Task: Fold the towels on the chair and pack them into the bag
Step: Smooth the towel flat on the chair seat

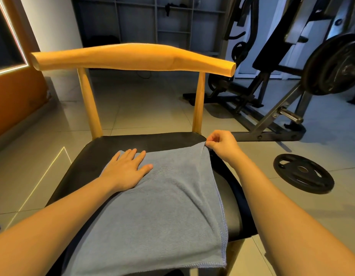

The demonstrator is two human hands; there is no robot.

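On the tiled floor (142,108) stands a chair (133,58) with a wooden back rail and a black seat. A weight machine (331,64) stands beyond it to the right. A grey towel (162,206) lies spread over the seat, covering its near and middle part and running down past the front edge, out of view at the bottom. The far strip of the seat and its right side are bare. A loose weight plate (288,176) lies flat on the floor to the right of the chair, well apart from the towel.

The left hand (127,170) lies flat on the towel's far left corner. Its fingers are straight and slightly spread, pressing the cloth to the seat, and the fingertips reach just over the edge onto the black. The right hand (222,144) is at the far right corner, by the right back post. Its fingers are curled, and thumb and fingertips pinch that corner and lift it slightly, so creases run from it across the cloth. The towel stretches between the two hands along its far edge.
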